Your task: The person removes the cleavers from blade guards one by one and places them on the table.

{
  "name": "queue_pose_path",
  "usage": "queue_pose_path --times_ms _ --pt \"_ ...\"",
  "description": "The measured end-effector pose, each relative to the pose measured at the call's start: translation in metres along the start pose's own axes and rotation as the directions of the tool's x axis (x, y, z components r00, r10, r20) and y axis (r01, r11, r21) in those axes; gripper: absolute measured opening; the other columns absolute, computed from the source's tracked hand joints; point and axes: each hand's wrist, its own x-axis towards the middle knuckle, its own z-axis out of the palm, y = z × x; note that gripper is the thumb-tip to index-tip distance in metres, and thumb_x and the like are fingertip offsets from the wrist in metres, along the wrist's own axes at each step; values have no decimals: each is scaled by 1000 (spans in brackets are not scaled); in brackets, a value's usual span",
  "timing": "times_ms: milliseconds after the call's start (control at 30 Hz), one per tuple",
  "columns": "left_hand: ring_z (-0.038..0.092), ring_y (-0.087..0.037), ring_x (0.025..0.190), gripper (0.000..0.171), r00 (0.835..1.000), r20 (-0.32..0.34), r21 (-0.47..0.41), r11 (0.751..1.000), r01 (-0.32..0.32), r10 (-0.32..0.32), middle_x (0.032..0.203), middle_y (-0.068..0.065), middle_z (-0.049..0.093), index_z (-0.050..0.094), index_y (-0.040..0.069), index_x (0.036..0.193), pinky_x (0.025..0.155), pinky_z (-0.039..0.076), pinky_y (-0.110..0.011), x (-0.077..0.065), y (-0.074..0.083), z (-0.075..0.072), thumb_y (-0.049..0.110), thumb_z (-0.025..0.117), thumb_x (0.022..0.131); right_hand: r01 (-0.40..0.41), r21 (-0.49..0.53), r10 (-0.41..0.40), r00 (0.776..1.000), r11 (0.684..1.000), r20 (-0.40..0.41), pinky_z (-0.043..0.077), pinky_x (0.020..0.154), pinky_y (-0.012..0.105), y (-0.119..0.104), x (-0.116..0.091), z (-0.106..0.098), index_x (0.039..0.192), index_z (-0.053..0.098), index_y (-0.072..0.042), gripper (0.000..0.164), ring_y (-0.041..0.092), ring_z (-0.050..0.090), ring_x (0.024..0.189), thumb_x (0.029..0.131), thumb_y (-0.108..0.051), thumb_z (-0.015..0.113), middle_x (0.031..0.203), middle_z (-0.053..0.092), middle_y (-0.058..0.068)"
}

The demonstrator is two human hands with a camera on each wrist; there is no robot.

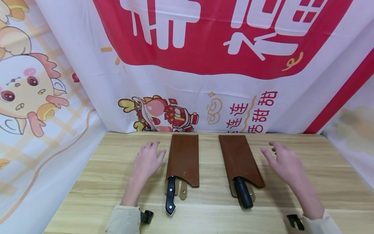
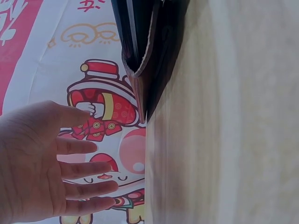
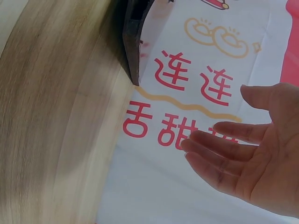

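Observation:
Two brown leather knife sheaths lie on the table. The left sheath (image 1: 184, 156) holds a knife whose black riveted handle (image 1: 170, 196) sticks out toward me. From the right sheath (image 1: 239, 156) comes a smooth, rounded black handle (image 1: 243, 193). Both blades are hidden. My left hand (image 1: 148, 161), fingers spread and empty, hovers just left of the left sheath. To the right of the right sheath, my right hand (image 1: 284, 162) hangs with loosely bent fingers and touches nothing. The left wrist view shows the sheath's open edge (image 2: 140, 70) beyond the hand.
The wooden table (image 1: 210, 214) ends at a printed white and red cloth (image 1: 198, 81) hanging behind it. Another patterned cloth (image 1: 58, 136) hangs on the left. Small snap straps (image 1: 183, 190) lie at the sheath mouths. Black bands (image 1: 146, 216) sit at my wrists.

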Motion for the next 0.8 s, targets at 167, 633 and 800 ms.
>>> queue_pose_path --times_ms 167,633,800 --pt "55 -50 127 60 1000 2 -17 1000 9 -9 143 -32 54 51 -4 146 101 50 -64 0 -1 0 38 60 105 4 13 -4 1000 1000 -2 53 81 67 -5 0 -1 130 56 11 56 53 64 103 107 -40 57 116 65 38" --pt "58 -45 125 58 996 49 -223 971 86 -77 138 -26 60 50 -1 147 104 48 -61 2 2 -3 38 59 105 -8 88 5 999 996 35 53 86 66 -27 5 -7 133 57 10 59 50 67 104 108 -43 52 114 69 33" --pt "58 -44 125 57 993 62 -280 953 115 -102 138 -25 60 51 -1 146 103 48 -60 0 1 -4 39 57 105 -1 104 -1 1000 995 21 53 86 65 -39 9 -9 132 58 9 57 49 67 104 108 -43 52 112 71 31"
